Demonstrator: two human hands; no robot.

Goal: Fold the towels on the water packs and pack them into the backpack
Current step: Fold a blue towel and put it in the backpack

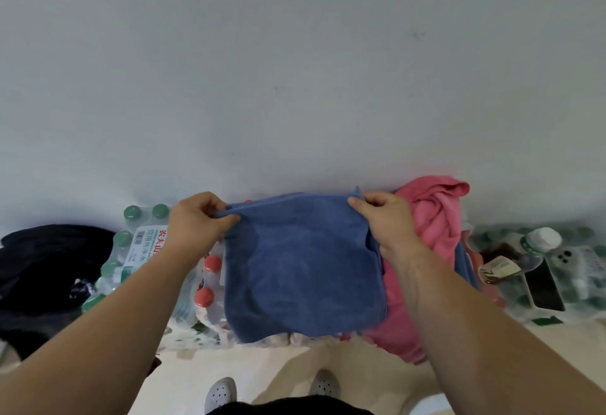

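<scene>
While your left hand [196, 218] and right hand [383, 218] pinch its top corners, the blue towel [301, 267] hangs (doubled over) above the water packs [144, 250]. Pink towel [436, 214] lies heaped just beside it

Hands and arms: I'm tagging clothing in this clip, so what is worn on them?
Nothing. The left hand and right hand are ungloved, with no ring, watch or bracelet showing. The left forearm and right forearm are bare; no sleeve enters view.
</scene>
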